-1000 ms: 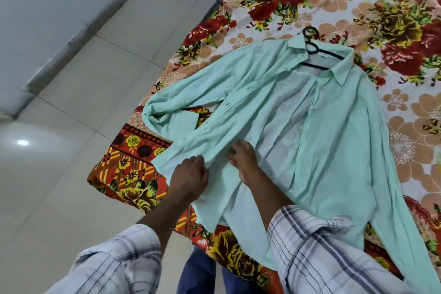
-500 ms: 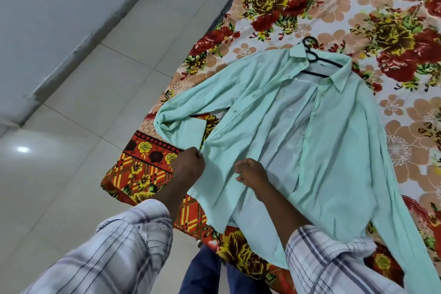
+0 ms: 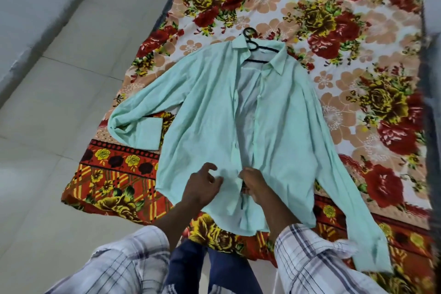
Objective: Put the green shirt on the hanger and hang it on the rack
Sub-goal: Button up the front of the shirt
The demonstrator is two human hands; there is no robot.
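A tiled floor (image 3: 59, 93) fills the left side, and a floral sheet (image 3: 334, 19) is spread flat over the rest. The green shirt (image 3: 286, 126) lies front-up on the sheet, collar away from the person, its front panels parted down the middle. One sleeve folds back on itself at the left; the other runs straight toward the lower right. A black hanger (image 3: 256, 46) sits inside the collar, its hook lying on the sheet just beyond it. Both hands are over the lower front opening, close together. The left hand (image 3: 202, 188) hovers with fingers spread and loosely curled, gripping nothing. The right hand (image 3: 254, 182) is closed, pinching the edge of the right panel. Plaid sleeves (image 3: 310, 258) cover both forearms.
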